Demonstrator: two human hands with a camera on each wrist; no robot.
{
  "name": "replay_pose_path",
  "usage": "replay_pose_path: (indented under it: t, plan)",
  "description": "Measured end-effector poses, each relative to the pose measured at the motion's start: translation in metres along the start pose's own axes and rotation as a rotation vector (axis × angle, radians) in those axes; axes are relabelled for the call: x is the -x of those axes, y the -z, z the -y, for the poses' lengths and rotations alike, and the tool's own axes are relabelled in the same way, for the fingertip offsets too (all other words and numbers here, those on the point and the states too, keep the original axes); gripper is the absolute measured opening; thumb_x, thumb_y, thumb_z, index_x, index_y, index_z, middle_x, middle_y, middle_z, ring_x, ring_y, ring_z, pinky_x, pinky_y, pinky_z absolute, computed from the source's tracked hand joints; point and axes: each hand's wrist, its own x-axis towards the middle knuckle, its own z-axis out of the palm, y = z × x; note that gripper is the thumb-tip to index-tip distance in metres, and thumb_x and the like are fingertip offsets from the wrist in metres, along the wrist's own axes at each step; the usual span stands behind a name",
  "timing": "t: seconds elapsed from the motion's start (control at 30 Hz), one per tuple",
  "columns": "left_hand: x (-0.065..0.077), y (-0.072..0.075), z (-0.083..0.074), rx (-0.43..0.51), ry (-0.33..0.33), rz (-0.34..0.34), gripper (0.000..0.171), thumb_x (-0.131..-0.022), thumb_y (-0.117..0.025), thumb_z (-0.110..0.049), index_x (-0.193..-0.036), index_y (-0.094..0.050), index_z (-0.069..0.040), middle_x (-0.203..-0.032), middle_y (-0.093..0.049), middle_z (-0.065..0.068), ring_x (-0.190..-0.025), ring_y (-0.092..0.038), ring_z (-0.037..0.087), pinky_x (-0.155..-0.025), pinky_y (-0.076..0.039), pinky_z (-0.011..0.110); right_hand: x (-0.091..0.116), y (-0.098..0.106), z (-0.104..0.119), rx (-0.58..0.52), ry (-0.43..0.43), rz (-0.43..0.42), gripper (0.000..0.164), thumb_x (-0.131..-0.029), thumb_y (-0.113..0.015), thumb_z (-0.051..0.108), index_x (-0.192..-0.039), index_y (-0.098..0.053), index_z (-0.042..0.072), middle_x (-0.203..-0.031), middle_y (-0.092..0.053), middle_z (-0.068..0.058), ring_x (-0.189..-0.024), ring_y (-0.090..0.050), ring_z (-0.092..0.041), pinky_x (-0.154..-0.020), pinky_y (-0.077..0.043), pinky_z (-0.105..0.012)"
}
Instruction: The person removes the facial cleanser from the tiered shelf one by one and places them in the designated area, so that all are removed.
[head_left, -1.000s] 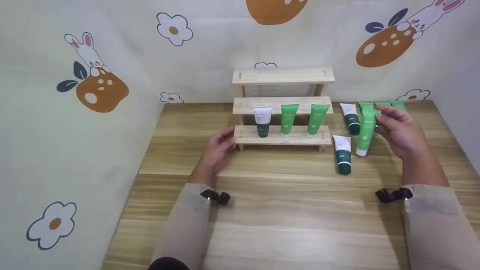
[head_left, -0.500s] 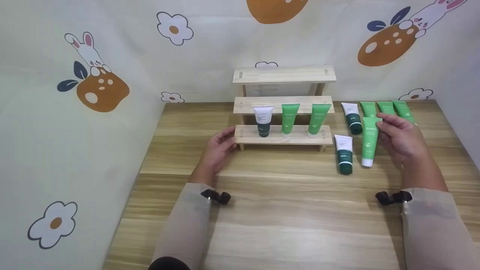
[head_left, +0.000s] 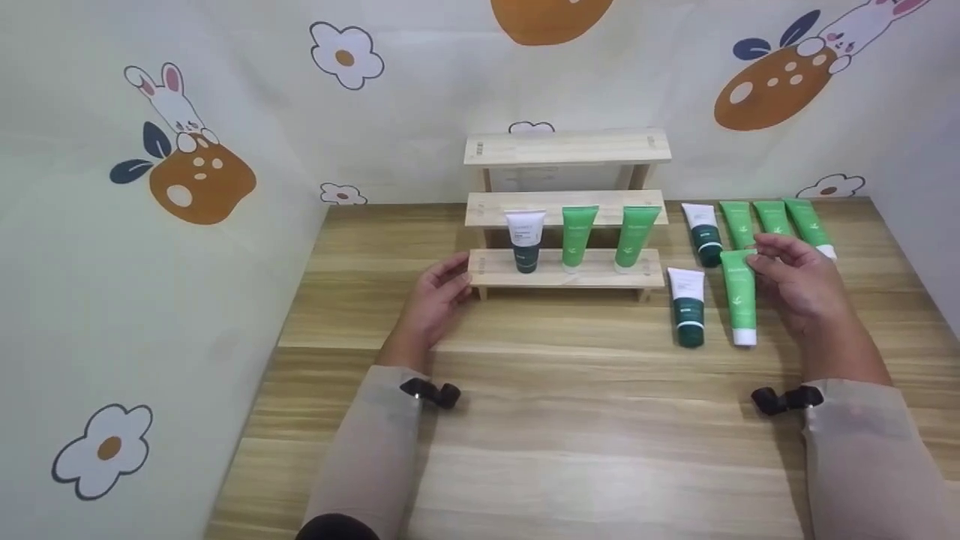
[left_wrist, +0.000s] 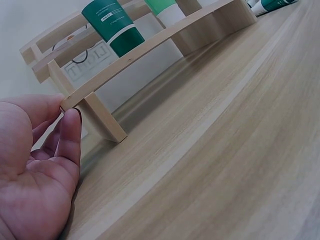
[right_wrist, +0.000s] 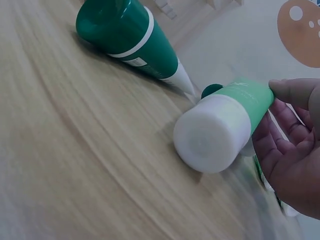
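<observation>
My left hand (head_left: 437, 296) pinches the left end of the lowest step of a three-step wooden display stand (left_wrist: 107, 75), thumb above and fingers below. On that step stand a white-and-dark-green tube (head_left: 526, 241) and two green tubes (head_left: 576, 238), all on their caps. At the right, my right hand (head_left: 802, 281) pinches the flat top end of another green tube (head_left: 740, 294) between thumb and fingers. Its white cap (right_wrist: 210, 135) points toward me, close over the table. Just left of it lies a white-and-dark-green tube (right_wrist: 132, 42), cap toward me.
Behind my right hand, several tubes lie in a row: a white-and-dark-green tube (head_left: 703, 234) and green tubes (head_left: 771, 217). A patterned sheet (head_left: 405, 135) rises along the back edge of the wooden table (head_left: 562, 427). Black wrist cameras (head_left: 787, 399) sit on both sleeves.
My right hand has brought the green tube toward me and lower, its cap swinging rightward beside the lying white-and-dark-green tube. The left hand and stand have kept their place.
</observation>
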Motion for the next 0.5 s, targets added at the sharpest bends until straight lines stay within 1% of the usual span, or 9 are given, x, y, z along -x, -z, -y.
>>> replay_pose_path:
  t: [0.1, 0.2, 0.37, 0.43, 0.5]
  plan:
    - [0.0, 0.001, -0.001, -0.011, -0.002, -0.002, 0.045, -0.102, -0.063, 0.005, -0.147, -0.06, 0.0, -0.141, -0.063, 0.011, -0.105, -0.065, 0.014, -0.084, -0.059, 0.021, -0.001, -0.001, -0.003, 0.042, -0.005, -0.007, 0.045, -0.091, -0.085, 0.008, -0.133, -0.071, 0.016, -0.107, -0.07, 0.01, -0.092, -0.067, -0.007, -0.075, -0.059, -0.02]
    - [0.0, 0.001, -0.001, -0.018, -0.002, 0.002, 0.045, -0.102, -0.064, 0.004, -0.147, -0.06, -0.001, -0.142, -0.062, 0.011, -0.106, -0.065, 0.013, -0.085, -0.059, 0.021, -0.003, -0.002, -0.005, 0.086, -0.004, 0.001, 0.046, -0.092, -0.084, 0.007, -0.134, -0.069, 0.015, -0.108, -0.071, 0.01, -0.09, -0.068, -0.007, -0.074, -0.059, -0.02]
    - [0.001, 0.002, -0.001, -0.021, -0.007, 0.016, 0.045, -0.103, -0.063, 0.004, -0.147, -0.06, -0.001, -0.143, -0.062, 0.011, -0.105, -0.064, 0.013, -0.085, -0.058, 0.02, -0.004, -0.001, -0.009, 0.153, 0.018, 0.047, 0.043, -0.096, -0.077, 0.002, -0.136, -0.064, 0.012, -0.111, -0.077, 0.011, -0.093, -0.072, -0.004, -0.076, -0.062, -0.019]
    - [0.002, 0.001, -0.002, -0.025, -0.005, 0.018, 0.045, -0.103, -0.064, 0.004, -0.147, -0.06, -0.001, -0.143, -0.061, 0.011, -0.105, -0.065, 0.013, -0.085, -0.058, 0.02, -0.004, 0.0, -0.011, 0.201, 0.025, 0.058, 0.044, -0.097, -0.077, 0.003, -0.138, -0.063, 0.012, -0.112, -0.078, 0.011, -0.095, -0.073, -0.003, -0.078, -0.062, -0.019]
    - [0.001, 0.001, -0.002, -0.029, -0.003, 0.02, 0.045, -0.103, -0.063, 0.003, -0.148, -0.059, -0.001, -0.144, -0.061, 0.011, -0.106, -0.065, 0.013, -0.086, -0.058, 0.021, -0.004, 0.001, -0.012, 0.251, 0.024, 0.056, 0.044, -0.097, -0.078, 0.007, -0.138, -0.063, 0.013, -0.112, -0.077, 0.013, -0.095, -0.073, -0.003, -0.079, -0.063, -0.02]
